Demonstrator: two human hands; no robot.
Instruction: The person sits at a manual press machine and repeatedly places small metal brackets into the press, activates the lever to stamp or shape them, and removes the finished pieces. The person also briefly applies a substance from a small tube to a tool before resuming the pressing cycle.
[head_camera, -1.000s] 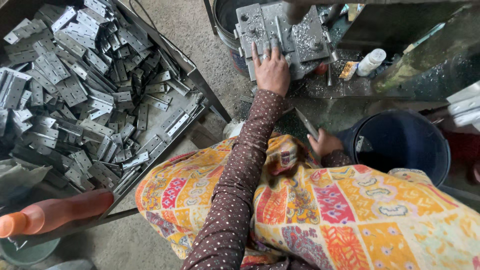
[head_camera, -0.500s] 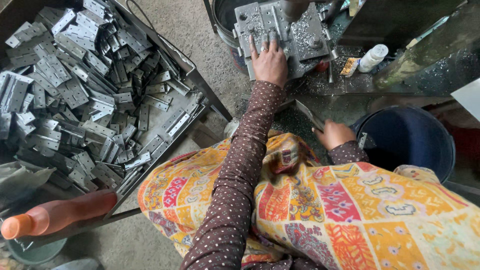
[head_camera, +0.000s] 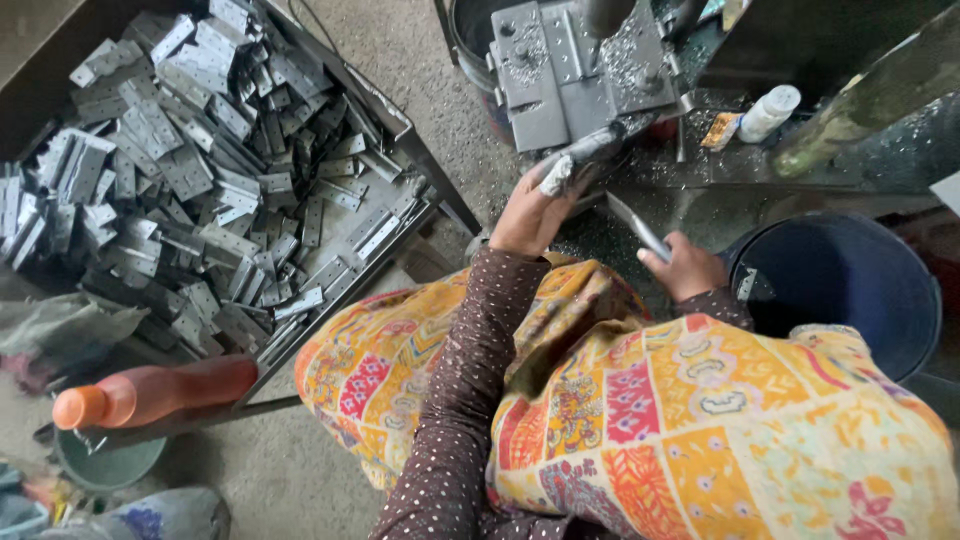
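In the head view, the left hand (head_camera: 530, 215) is seen reaching forward to a wrapped lever handle (head_camera: 572, 165) that juts out below the grey press fixture (head_camera: 565, 65); its fingers are curled around the handle's near end, clenched on it. The right hand (head_camera: 685, 265) is held lower, beside the dark blue bucket (head_camera: 850, 290), and a flat metal strip (head_camera: 640, 228) is gripped between its fingers, the strip slanting up toward the fixture without touching it. As for progress, a great heap of grey hinge plates (head_camera: 180, 170) is piled in the metal tray (head_camera: 400, 120) to the left, so most of the stock appears still to be worked; what lies in the bucket cannot be told, its inside being dark. An orange bottle (head_camera: 150, 392) lies at the tray's near edge, and a small white bottle (head_camera: 768, 112) stands beside the fixture.
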